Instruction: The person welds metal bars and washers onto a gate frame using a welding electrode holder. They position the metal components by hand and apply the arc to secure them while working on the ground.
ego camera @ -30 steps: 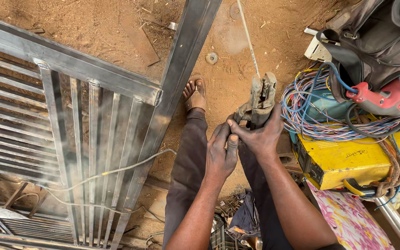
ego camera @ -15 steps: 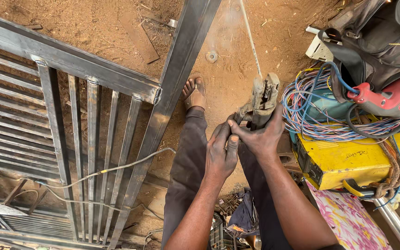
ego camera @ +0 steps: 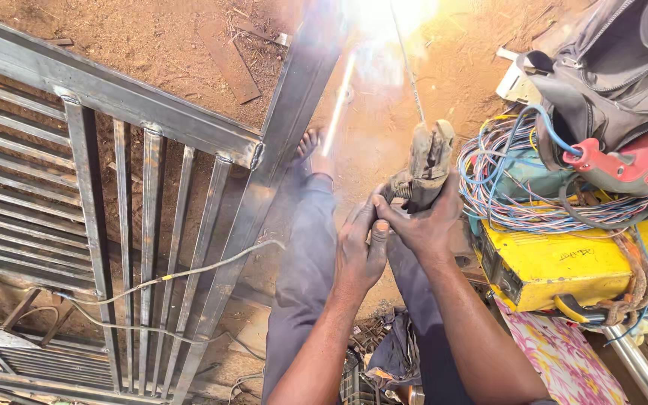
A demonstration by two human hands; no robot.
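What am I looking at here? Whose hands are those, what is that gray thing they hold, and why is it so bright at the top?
The camera sits on a person's head and looks down, so you see their own arms, legs and a bare foot. The left hand and right hand together grip a welding holder with a thin rod sticking out. At the rod's far end a very bright glare shines near a metal gate frame lying on the dirt ground. To the right sit a yellow machine box, tangled wires and a gray bag.

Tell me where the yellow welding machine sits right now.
In the head view, the yellow welding machine sits right of the hands, under a tangle of coloured wires.
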